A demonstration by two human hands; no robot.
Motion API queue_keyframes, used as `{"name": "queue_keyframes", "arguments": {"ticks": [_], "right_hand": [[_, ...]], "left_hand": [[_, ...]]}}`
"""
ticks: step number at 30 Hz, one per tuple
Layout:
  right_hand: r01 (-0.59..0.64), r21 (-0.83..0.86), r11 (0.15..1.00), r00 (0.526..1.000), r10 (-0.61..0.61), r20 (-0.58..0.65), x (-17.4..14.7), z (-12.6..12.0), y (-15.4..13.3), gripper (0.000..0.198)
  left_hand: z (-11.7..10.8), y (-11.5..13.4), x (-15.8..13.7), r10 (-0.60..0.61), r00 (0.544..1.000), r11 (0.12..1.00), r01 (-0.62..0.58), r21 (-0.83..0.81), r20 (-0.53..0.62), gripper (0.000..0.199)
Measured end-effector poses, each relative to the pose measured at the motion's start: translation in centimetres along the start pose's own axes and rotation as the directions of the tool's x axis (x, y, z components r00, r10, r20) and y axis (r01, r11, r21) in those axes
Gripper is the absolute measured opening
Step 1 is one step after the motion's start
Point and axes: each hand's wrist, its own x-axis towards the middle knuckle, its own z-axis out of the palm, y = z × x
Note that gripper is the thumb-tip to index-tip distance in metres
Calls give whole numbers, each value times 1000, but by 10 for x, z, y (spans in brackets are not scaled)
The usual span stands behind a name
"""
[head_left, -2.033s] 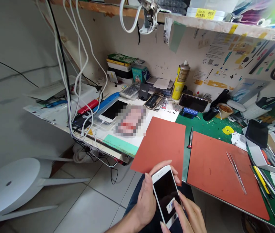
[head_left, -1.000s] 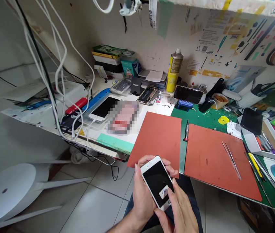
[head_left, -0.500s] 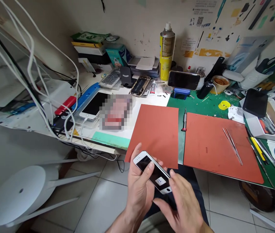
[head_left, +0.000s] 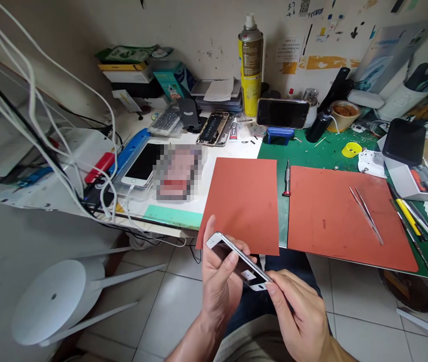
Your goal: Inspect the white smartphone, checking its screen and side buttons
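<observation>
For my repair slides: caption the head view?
Both hands, left hand and right hand, grip a white smartphone below the workbench.

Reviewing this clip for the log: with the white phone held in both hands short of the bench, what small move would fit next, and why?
Probably lay the white phone flat on the nearer red mat. The left hand cradles it tilted in the air while the right hand pinches its bottom end, short of the bench edge; the mat is bare, and the screwdriver and tweezers lie beside it.

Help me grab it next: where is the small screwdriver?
In the head view, the screwdriver lies on the green mat, in the gap between the two red pads, right of centre.
</observation>
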Motion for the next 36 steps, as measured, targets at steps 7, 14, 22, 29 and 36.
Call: {"name": "queue_keyframes", "arguments": {"ticks": [7,14,22,29,36], "right_hand": [[20,-19,1000,1000,-20,3,-1,0,0,27],[31,-17,999,999,-32,-12,-1,2,-2,33],[38,-16,999,999,-38,-10,-2,3,-2,33],[29,1,1000,1000,-29,-7,0,2,-3,35],[-29,51,998,999,26,46,4,0,-4,14]], "left_hand": [[1,-9,-7,-52,996,999,53,-8,70,112],[1,-8,-6,-34,996,999,32,29,88,113],[2,-9,-5,-18,996,999,14,47,82,113],[2,-8,-4,9,996,998,-14,65,87,109],[1,-8,0,8,1000,999,-9,52,25,96]]}}
